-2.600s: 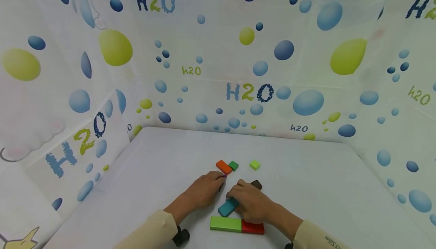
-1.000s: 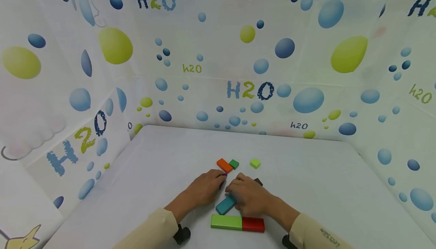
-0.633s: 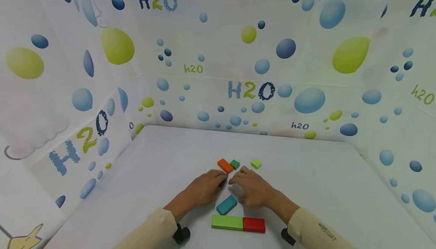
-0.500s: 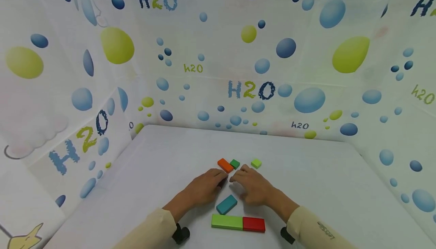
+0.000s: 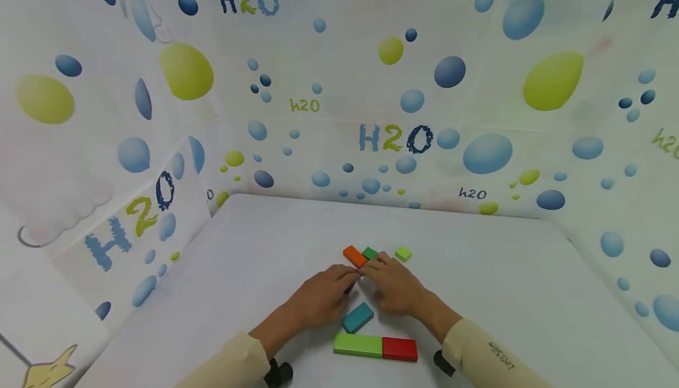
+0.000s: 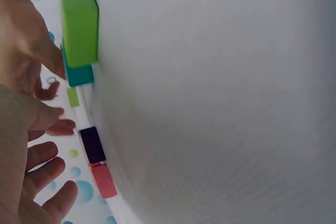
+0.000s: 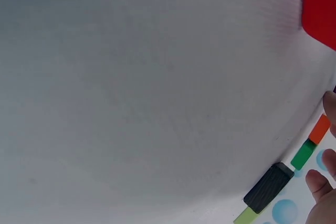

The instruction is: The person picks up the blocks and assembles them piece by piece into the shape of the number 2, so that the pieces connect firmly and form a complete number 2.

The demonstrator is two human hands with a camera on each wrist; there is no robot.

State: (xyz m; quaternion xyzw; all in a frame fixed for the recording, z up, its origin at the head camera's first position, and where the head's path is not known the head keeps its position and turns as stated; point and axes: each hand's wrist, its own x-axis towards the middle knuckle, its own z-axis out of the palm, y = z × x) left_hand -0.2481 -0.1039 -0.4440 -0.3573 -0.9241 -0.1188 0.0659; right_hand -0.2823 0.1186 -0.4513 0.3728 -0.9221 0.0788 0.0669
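In the head view my left hand [image 5: 325, 295] and right hand [image 5: 396, 285] come together by fingertips, just short of an orange block [image 5: 353, 256]. The left wrist view has a dark purple block [image 6: 92, 144] close to my left fingertips, with thumb and fingers spread loosely apart. At the right wrist view's edge, my right thumb [image 7: 330, 107] is right by a sliver of purple, and the other fingers are apart from it. A teal block [image 5: 358, 318] lies slanted between the hands. Nearer me, a long light green block [image 5: 358, 345] sits end to end with a red block [image 5: 400, 349].
Beyond the hands lie a dark green block [image 5: 369, 253] beside the orange one and a small lime block [image 5: 403, 253]. A dark brown block [image 7: 269, 187] shows in the right wrist view; my right hand hides it from the head camera. White cloth [image 5: 477, 270] covers the table.
My right hand has come off the teal block and moved forward to meet the left fingertips. The teal block now lies fully uncovered. My left hand has hardly moved.
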